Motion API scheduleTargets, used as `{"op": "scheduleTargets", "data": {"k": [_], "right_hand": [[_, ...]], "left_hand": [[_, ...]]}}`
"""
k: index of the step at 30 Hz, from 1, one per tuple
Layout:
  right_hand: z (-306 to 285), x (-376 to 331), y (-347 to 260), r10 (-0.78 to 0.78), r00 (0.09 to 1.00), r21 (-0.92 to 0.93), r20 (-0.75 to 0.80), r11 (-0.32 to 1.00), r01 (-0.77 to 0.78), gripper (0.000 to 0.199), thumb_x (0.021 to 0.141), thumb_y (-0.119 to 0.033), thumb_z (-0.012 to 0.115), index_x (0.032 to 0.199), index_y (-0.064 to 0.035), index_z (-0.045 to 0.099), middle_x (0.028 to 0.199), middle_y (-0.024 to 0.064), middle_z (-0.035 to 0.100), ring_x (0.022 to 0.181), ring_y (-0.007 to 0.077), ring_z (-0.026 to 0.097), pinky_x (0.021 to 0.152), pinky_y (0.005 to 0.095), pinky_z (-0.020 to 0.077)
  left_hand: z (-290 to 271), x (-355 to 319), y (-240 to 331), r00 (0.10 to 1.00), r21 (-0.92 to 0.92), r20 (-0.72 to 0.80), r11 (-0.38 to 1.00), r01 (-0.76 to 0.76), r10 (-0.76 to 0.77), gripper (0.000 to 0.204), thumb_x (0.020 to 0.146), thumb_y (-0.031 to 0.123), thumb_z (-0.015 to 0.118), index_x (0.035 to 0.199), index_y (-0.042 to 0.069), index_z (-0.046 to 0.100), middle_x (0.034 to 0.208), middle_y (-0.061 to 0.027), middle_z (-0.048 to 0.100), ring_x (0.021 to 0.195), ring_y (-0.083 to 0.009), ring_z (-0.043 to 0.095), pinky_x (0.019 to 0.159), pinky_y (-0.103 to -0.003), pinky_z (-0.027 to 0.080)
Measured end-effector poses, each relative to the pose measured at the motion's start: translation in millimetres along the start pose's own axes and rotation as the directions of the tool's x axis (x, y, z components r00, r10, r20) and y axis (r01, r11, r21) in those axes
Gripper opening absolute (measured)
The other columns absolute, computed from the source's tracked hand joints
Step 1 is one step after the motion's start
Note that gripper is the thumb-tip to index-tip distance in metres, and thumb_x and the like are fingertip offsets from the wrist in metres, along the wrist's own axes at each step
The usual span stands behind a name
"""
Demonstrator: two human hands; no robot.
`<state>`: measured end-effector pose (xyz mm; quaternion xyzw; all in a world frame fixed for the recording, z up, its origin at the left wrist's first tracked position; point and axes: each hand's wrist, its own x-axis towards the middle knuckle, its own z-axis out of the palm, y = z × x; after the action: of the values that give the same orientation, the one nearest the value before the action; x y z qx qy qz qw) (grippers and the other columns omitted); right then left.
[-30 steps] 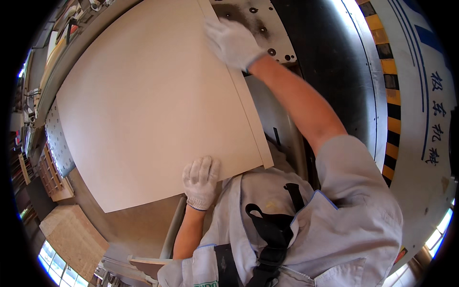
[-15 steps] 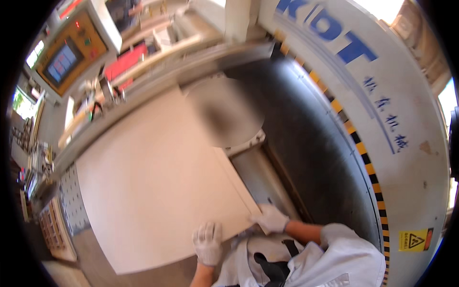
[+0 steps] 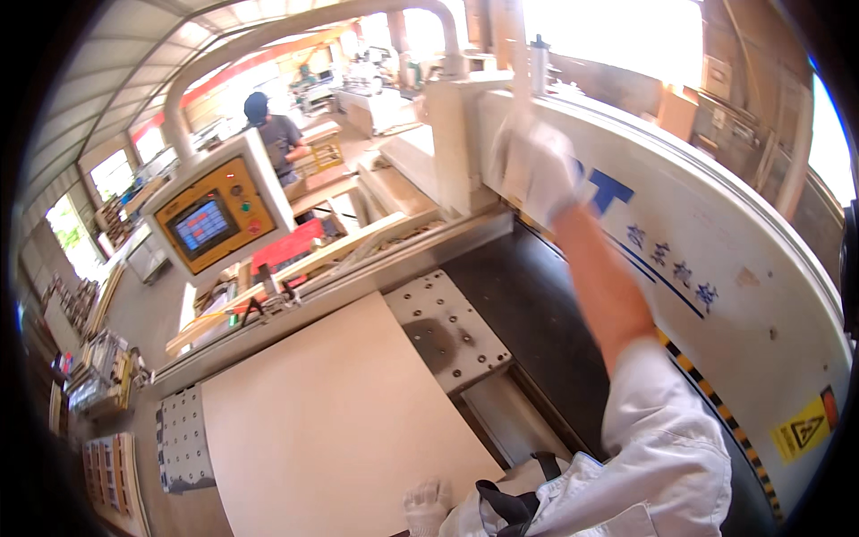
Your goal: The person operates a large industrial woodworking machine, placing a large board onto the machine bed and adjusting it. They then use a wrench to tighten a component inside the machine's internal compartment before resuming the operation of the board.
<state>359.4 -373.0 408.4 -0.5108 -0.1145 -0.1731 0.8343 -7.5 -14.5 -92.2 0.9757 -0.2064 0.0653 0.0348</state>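
Note:
A large pale board [image 3: 331, 421] lies on the machine's bed, its far edge by the metal rail. My left hand [image 3: 428, 508], in a white glove, rests on the board near the lower edge of the view with its fingers laid on the surface. Out ahead and to the right, my right hand [image 3: 544, 170], also gloved, is raised before the white machine housing [image 3: 662, 224]. Motion smears its fingers, so I cannot make out their pose or whether they touch anything.
Perforated metal plates [image 3: 447, 327] flank the board. Beyond the rail [image 3: 349, 291] stands an orange control panel [image 3: 215, 215] with a lit screen. A dark bed [image 3: 537, 291] and striped edging [image 3: 707, 389] run along the right. Another person [image 3: 277, 139] stands farther back.
My right hand has left the board's near right corner and swung up and forward to the housing. My left hand stays on the board. The view has tilted up.

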Motion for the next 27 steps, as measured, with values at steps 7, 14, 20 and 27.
{"op": "scheduleTargets", "data": {"k": [7,14,20,27], "right_hand": [[83,24,30,-0.138,0.967,-0.188,0.216,0.966,0.18,0.046,0.1,-0.04,0.061,0.123,0.0001,0.056,0.105,0.0128,0.065,0.089,0.0205,0.066,0.075,0.0338,0.053],[-49,-292,313,0.413,0.911,-0.976,0.017,0.203,-0.074,0.056,0.097,-0.05,0.061,0.103,0.0046,0.067,0.097,0.03,0.069,0.093,0.0429,0.069,0.083,0.0493,0.0518],[-82,-326,355,0.665,0.699,-0.606,-0.262,0.451,-0.655,0.046,0.103,-0.039,0.057,0.105,0.0049,0.073,0.096,0.0089,0.072,0.08,0.0222,0.064,0.075,0.0384,0.0508],[-78,-318,343,0.541,0.781,-0.865,-0.314,0.176,-0.47,0.055,0.1,-0.045,0.059,0.107,0.0079,0.071,0.099,0.0183,0.074,0.086,0.0315,0.069,0.08,0.0446,0.0531]], "left_hand": [[-88,26,7,0.966,-0.093,-0.256,0.994,-0.051,0.025,0.048,0.087,0.03,0.064,0.133,0.016,0.062,0.134,-0.0074,0.058,0.126,-0.0264,0.053,0.101,-0.045,0.046],[-73,30,-4,0.977,-0.074,-0.143,0.983,-0.169,0.157,0.047,0.09,0.032,0.059,0.134,0.016,0.062,0.137,-0.0098,0.058,0.13,-0.0301,0.051,0.11,-0.05,0.039],[-85,-25,-73,0.996,-0.131,-0.093,0.991,-0.01,-0.002,0.05,0.091,0.036,0.061,0.133,0.009,0.062,0.142,-0.0156,0.058,0.137,-0.0338,0.051,0.116,-0.051,0.036],[-176,-175,-319,0.388,-0.175,-0.411,0.49,0.854,-0.825,0.072,0.083,0.049,0.073,0.133,-0.001,0.058,0.138,-0.0289,0.058,0.134,-0.0435,0.049,0.115,-0.051,0.038]]}}
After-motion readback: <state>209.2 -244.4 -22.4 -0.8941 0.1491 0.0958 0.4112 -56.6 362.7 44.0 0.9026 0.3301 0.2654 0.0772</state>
